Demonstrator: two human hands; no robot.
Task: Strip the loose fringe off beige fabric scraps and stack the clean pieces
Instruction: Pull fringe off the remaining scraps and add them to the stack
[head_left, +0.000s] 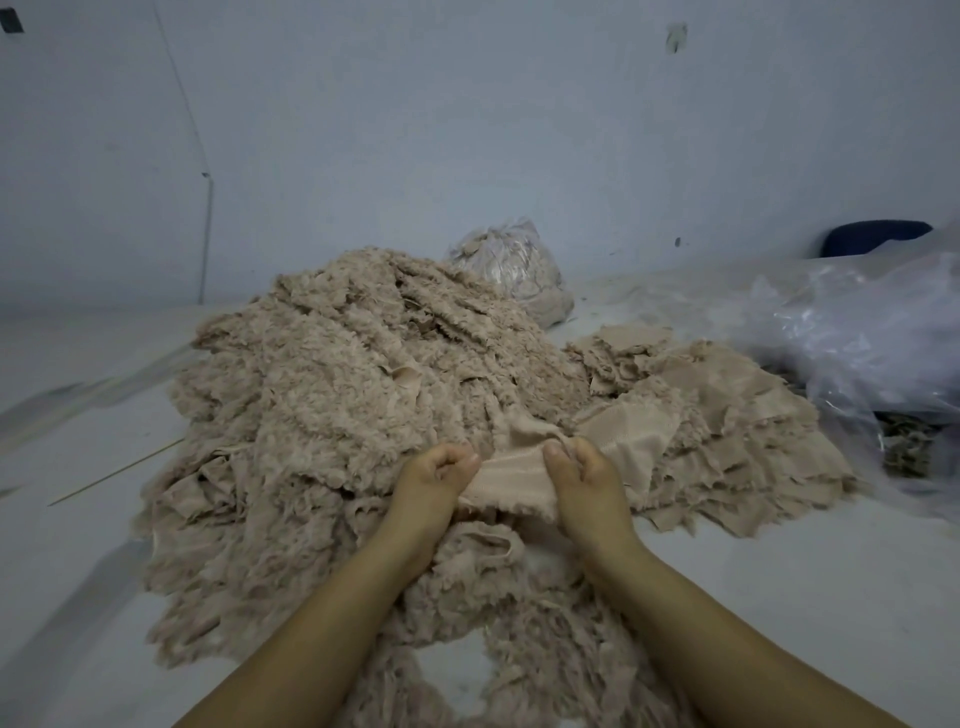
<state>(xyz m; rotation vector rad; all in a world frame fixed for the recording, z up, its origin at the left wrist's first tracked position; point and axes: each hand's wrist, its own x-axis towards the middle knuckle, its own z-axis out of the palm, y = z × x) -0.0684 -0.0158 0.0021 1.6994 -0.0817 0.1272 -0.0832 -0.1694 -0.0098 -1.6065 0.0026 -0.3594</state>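
Beige scrap (511, 480) — stretched crosswise between the hands, left hand (435, 480) and right hand (584, 480) each clenched on an end. Behind: fringed pile (337, 374). Rightward, nearer the right hand — clean stack (727, 415).

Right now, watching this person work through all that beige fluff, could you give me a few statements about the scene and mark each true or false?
1. Both hands grip one fabric scrap. True: the left hand and right hand hold it.
2. The flatter stack lies left of the fluffy heap. False: it lies right.
3. A filled clear bag sits behind the heap. True.
4. The person holds scissors. False: only fabric.
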